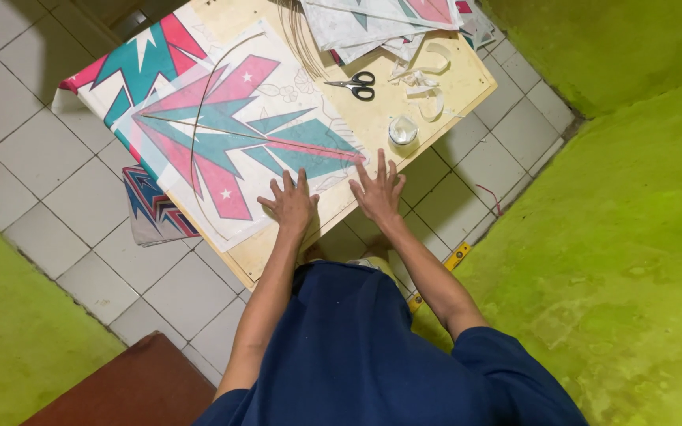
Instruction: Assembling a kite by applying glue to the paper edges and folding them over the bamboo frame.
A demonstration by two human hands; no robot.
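Head view. I look down on a pale wooden bench [372,118] set on white floor tiles, with green walls to either side. A kite [238,134], white paper printed in pink and teal with small stars, lies flat on the bench; I take it as the landmark. A thin curved stick [199,118] bows across the kite's far half. My left hand [290,205] rests palm down on the kite's near edge, fingers spread and flat, grasping nothing. My right hand [379,193] lies just beside the kite's near corner, palm down on the bench, fingers likewise splayed and released. Beyond the kite, black-handled scissors [357,84] lie on the bench, and just beside the kite's tip stands a small round tape roll [402,130]. More printed sheets [372,20] are stacked at the bench's far end. Another printed kite [155,209] lies on the floor below the kite's left side.
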